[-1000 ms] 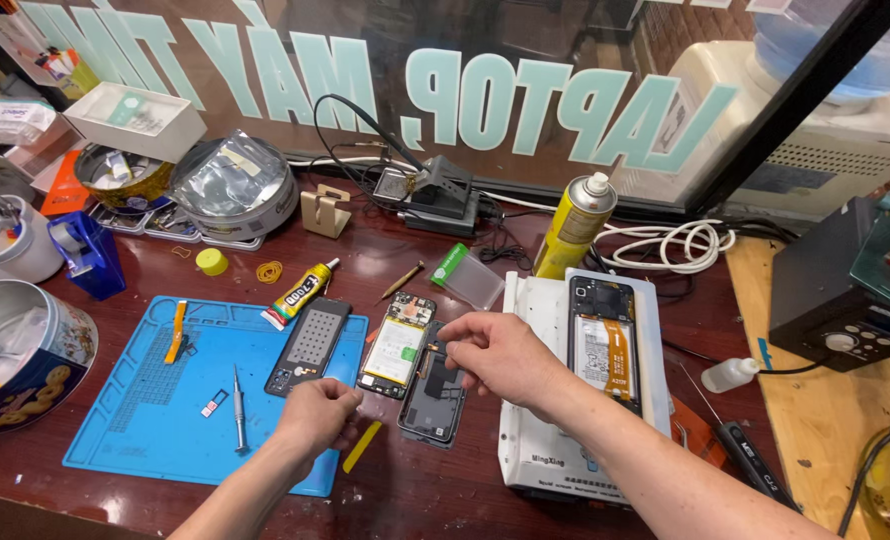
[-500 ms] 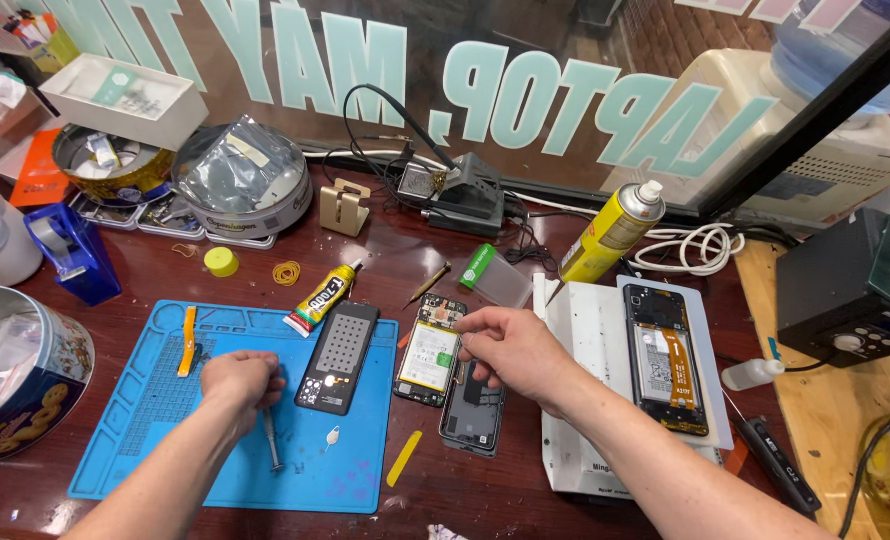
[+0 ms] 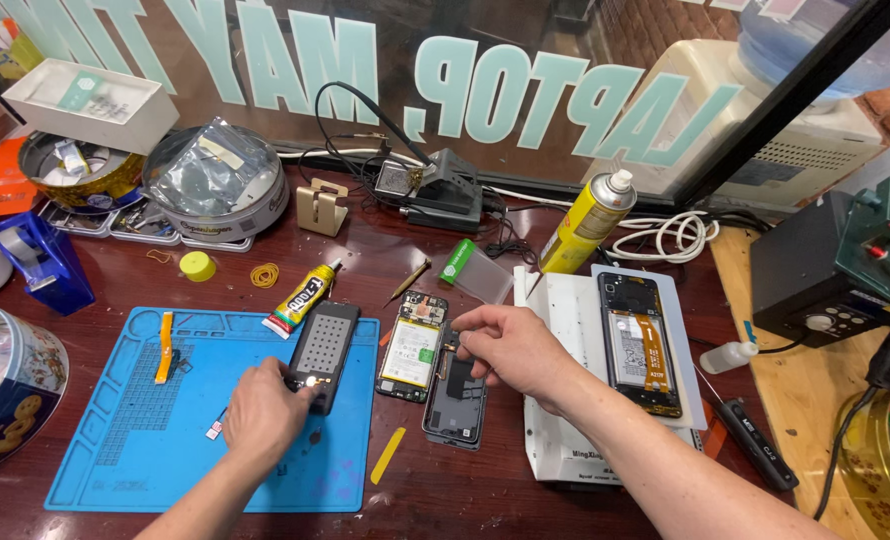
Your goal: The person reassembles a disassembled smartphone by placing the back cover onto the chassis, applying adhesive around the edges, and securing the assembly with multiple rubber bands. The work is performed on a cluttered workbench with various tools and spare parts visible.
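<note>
My left hand (image 3: 263,412) is closed over the right part of the blue work mat (image 3: 135,440). It grips a thin metal tool, mostly hidden, with its fingers against the near end of a dark perforated block (image 3: 325,345). To the right of the block lies an opened phone body (image 3: 412,350) showing its battery. A dark phone back cover (image 3: 455,400) lies beside that. My right hand (image 3: 510,345) hovers over the cover's top. Thumb and forefinger are pinched on a small part, too small to make out.
A white machine (image 3: 565,440) at the right carries a second opened phone (image 3: 640,345). A glue tube (image 3: 300,295), a yellow spray can (image 3: 590,220), a soldering stand (image 3: 440,195), tins (image 3: 220,190) and a blue tape dispenser (image 3: 40,260) ring the mat. A yellow strip (image 3: 388,455) lies near the front.
My left hand went to the thin tool on the mat, then moved right to the perforated block; the tool no longer lies there. My right hand stays pinched over the back cover.
</note>
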